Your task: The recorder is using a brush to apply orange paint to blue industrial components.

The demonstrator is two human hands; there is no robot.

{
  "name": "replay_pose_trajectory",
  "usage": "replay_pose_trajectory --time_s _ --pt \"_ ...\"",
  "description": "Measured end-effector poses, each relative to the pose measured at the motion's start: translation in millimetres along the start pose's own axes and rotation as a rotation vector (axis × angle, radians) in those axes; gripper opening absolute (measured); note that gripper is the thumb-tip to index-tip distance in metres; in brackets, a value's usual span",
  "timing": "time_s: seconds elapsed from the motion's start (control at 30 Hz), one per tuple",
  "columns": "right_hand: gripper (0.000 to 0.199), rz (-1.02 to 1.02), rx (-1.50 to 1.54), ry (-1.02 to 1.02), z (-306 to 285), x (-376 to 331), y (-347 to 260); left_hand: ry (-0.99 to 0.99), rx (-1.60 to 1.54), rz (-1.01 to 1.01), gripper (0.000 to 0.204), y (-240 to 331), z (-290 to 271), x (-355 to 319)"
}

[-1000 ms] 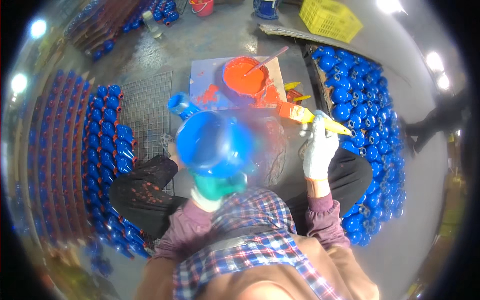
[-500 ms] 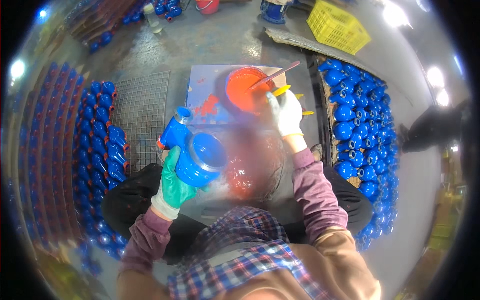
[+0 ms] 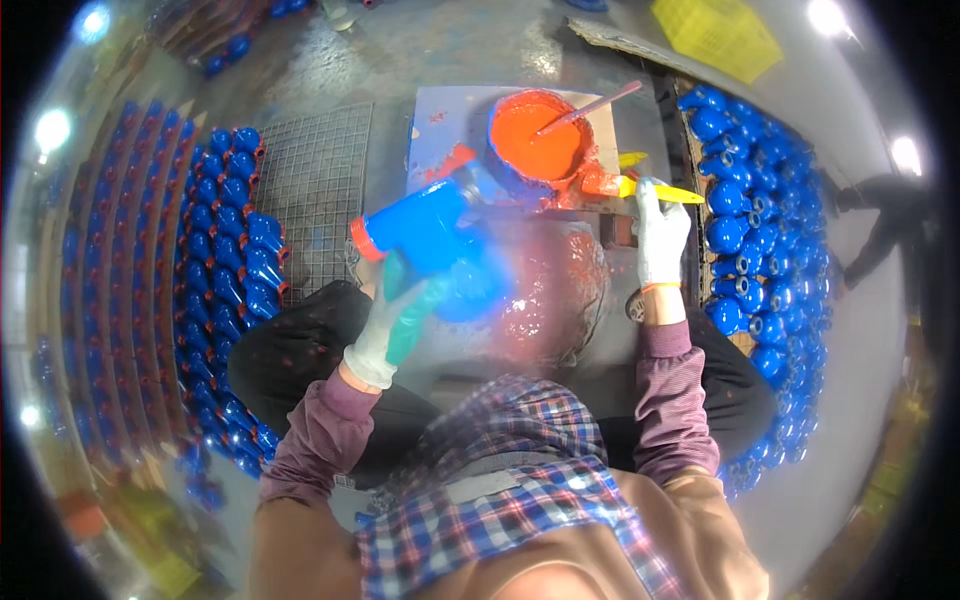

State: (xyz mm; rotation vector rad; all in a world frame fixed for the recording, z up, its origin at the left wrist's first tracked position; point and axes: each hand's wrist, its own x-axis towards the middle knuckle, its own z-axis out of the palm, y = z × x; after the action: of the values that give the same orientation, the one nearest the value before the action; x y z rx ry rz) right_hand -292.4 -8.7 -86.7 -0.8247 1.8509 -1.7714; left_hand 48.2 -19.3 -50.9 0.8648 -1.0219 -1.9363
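My left hand, in a white glove with green coating, is closed around a blue metal pipe fitting. The fitting lies tilted in the air, its red-painted end to the left and its right part smeared by motion. In a white glove, my right hand grips the yellow handle of a paintbrush. The brush's bristles, coated orange-red, point left at the lower right rim of a paint bucket. Orange-red paint fills the bucket, and a stick leans in it.
The bucket stands on a paint-spotted board. Nearer me is a rounded, red-smeared surface. Rows of blue fittings with red ends stand at left beside a wire grid; more blue fittings are stacked at right. A yellow crate is behind.
The fitting has turned in my left hand, its wide opening swinging away and its red end now facing left. My right hand has drawn the brush to the bucket's lower right. The view has shifted.
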Motion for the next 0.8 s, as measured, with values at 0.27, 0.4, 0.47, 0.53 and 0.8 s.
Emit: replay_pose_trajectory --time_s 0.27,0.4,0.47,0.53,0.8 --pt "0.03 0.155 0.129 -0.226 -27.1 -42.5 -72.2 -0.356 1.534 1.147 0.056 53.7 34.2 0.3" --pt "0.034 -0.042 -0.119 -0.37 -16.7 -40.2 -108.0 -0.697 1.596 1.678 0.048 51.0 49.1 13.1" --pt "0.037 -0.153 -0.111 -0.435 -1.4 -36.3 -114.1 -0.782 1.58 1.638 0.05 45.3 47.5 11.0" --pt "0.037 -0.224 -0.158 -0.542 5.0 -29.9 -113.4 -0.804 1.551 1.645 0.051 41.8 48.8 12.4" --pt "0.024 -0.403 -0.167 -0.473 0.3 -53.2 -141.7 -0.793 1.594 1.642 0.049 40.3 46.7 21.0"
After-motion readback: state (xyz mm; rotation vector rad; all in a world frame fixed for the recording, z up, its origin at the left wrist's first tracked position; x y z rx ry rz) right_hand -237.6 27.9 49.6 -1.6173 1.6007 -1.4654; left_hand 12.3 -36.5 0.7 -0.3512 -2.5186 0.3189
